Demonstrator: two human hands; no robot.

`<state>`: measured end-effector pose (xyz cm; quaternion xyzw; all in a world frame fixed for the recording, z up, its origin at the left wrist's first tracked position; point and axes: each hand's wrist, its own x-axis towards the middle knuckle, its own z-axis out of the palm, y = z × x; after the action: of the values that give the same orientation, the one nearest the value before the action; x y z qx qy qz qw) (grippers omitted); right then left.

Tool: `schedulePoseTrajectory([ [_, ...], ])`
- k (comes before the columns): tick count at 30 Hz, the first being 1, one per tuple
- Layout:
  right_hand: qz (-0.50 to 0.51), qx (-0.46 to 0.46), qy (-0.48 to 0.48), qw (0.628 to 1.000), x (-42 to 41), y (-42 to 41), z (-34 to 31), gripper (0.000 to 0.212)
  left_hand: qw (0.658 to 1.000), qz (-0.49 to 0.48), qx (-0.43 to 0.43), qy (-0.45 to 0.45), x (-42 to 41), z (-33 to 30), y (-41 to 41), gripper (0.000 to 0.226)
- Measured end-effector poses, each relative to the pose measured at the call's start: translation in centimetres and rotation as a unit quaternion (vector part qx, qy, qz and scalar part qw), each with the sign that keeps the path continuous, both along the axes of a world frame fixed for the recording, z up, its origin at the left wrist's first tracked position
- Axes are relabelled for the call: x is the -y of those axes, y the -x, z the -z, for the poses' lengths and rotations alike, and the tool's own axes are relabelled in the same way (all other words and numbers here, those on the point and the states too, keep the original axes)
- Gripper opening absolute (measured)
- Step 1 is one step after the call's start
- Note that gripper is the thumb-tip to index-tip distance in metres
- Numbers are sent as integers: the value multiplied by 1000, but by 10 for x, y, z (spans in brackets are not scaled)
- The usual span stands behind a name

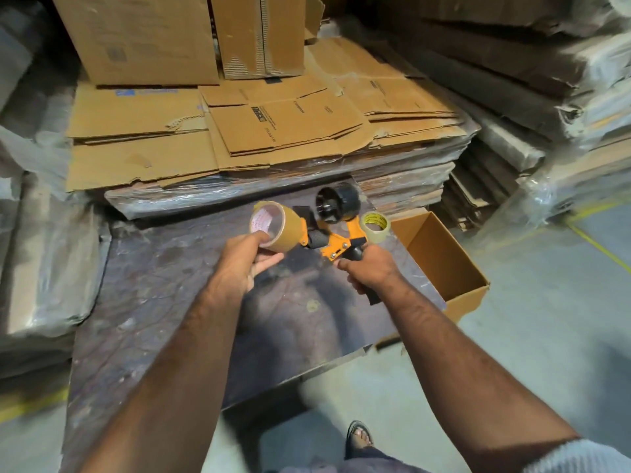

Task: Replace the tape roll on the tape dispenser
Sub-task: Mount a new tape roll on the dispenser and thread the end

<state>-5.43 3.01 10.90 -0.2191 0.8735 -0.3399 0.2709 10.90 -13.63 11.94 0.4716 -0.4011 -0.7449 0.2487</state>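
Warehouse or packing area: stacks of flattened cardboard cartons, plastic-wrapped bundles on both sides, a concrete floor with yellow line markings.

head-worn view — forward, downward; close

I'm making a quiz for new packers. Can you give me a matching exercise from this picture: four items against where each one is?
Items:
1. brown tape roll
2. tape dispenser
3. clear tape roll
4. open cardboard box

Places:
A. on the floor beside the dark board
B. in the left hand
C. lying on the dark board
D. in the right hand

Pairs: 1-B, 2-D, 3-C, 4-A
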Motion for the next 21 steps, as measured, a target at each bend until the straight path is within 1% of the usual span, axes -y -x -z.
schedulePoseTrajectory([
  [3, 62, 103, 49, 992, -16, 16, 9, 21, 1000, 11, 25, 9, 6, 18, 24, 3],
  [6, 103, 217, 94, 966, -26, 37, 23, 21, 998, -7, 56, 6, 19, 46, 63, 6],
  [9, 128, 290, 124, 940, -30, 63, 44, 16, 995, -37, 95, 18, 34, 76, 107, 10],
  [12, 141, 355, 139, 913, -29, 94, 62, 27, 990, -56, 132, 3, 48, 101, 148, 11],
  [16, 137, 393, 138, 899, -19, 145, 79, 31, 982, -105, 156, -19, 68, 128, 207, 18],
  [20, 134, 371, 131, 910, -3, 195, 97, 29, 978, -153, 129, -57, 86, 157, 259, 37],
  [21, 133, 363, 127, 913, 0, 205, 101, 28, 977, -163, 124, -63, 90, 162, 269, 35],
])
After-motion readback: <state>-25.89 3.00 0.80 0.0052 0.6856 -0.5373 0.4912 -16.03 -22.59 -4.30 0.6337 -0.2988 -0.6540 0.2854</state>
